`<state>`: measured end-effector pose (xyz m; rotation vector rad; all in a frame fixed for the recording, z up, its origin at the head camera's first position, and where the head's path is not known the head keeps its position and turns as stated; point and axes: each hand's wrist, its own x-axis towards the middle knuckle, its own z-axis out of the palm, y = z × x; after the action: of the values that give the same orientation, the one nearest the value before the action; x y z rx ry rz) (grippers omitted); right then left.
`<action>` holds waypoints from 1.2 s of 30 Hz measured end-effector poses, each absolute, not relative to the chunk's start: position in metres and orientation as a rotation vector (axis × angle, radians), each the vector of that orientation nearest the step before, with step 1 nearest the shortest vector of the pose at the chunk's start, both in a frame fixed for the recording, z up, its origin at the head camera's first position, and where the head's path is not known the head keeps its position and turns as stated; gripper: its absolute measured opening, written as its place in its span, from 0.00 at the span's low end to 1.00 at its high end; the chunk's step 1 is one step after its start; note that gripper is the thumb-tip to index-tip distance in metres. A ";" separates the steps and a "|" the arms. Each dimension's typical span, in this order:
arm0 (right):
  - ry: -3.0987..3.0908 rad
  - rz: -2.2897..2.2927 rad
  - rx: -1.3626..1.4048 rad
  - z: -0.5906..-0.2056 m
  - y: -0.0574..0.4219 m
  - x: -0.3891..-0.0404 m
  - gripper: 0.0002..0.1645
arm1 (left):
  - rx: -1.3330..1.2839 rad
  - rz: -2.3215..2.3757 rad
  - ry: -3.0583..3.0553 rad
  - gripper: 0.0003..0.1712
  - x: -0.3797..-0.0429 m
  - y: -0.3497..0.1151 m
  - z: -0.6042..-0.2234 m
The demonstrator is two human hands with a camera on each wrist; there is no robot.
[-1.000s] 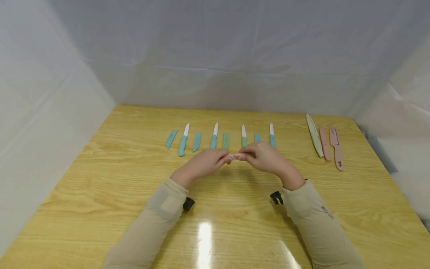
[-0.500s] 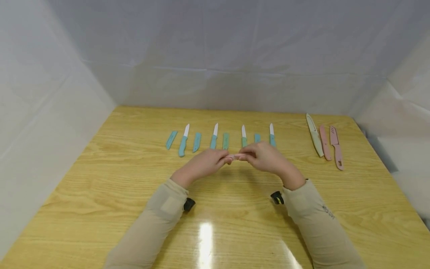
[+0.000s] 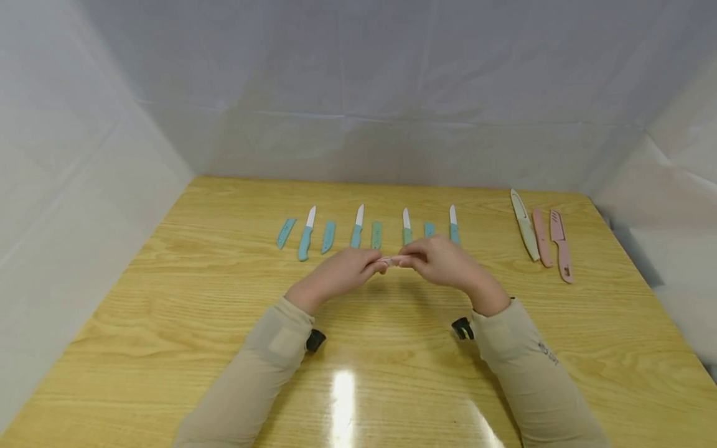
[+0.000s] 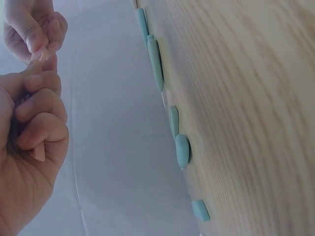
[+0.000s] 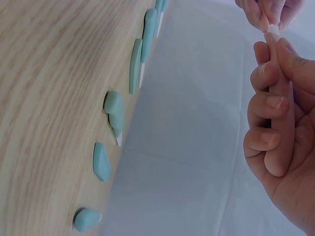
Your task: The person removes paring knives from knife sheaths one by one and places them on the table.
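Note:
Both hands meet just above the table, in front of a row of knives. The right hand (image 3: pixel 448 267) wraps its fingers round the pink handle of a paring knife (image 5: pixel 282 128), with the thumb near its upper end. Curled round a pink sheath (image 4: pixel 39 151) are the fingers of the left hand (image 3: pixel 343 274); most of the sheath is hidden in them. A short pale stretch of blade (image 5: pixel 274 30) shows between the two hands, and the rest of the blade is out of sight.
Beyond the hands lie a blue sheath (image 3: pixel 286 233), a blue knife (image 3: pixel 305 241), a green sheath (image 3: pixel 376 234), a green knife (image 3: pixel 406 230) and others alike. At right rest a cream sheathed knife (image 3: pixel 524 227) and two pink ones (image 3: pixel 541 241). White sheeting (image 3: pixel 358 93) walls the table.

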<state>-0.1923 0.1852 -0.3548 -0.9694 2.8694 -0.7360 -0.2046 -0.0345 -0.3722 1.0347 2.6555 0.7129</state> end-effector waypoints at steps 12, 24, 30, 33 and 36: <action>2.874 -0.745 -0.958 -0.355 0.187 -0.192 0.12 | 1.040 0.705 2.656 0.18 -0.205 -0.033 -0.371; 2.875 -0.723 -0.945 -0.353 0.187 -0.192 0.12 | 1.035 0.704 2.652 0.18 -0.205 -0.033 -0.373; 2.873 -0.722 -0.936 -0.355 0.187 -0.193 0.12 | 1.027 0.708 2.644 0.18 -0.204 -0.033 -0.372; 2.875 -0.724 -0.932 -0.355 0.187 -0.193 0.12 | 1.017 0.711 2.643 0.18 -0.204 -0.033 -0.372; 2.877 -0.725 -0.934 -0.355 0.186 -0.193 0.12 | 1.010 0.712 2.644 0.18 -0.204 -0.033 -0.372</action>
<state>-0.1926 0.1865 -0.3548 -0.9339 2.8772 -0.7249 -0.2042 -0.0332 -0.3716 1.0103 2.6439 0.7118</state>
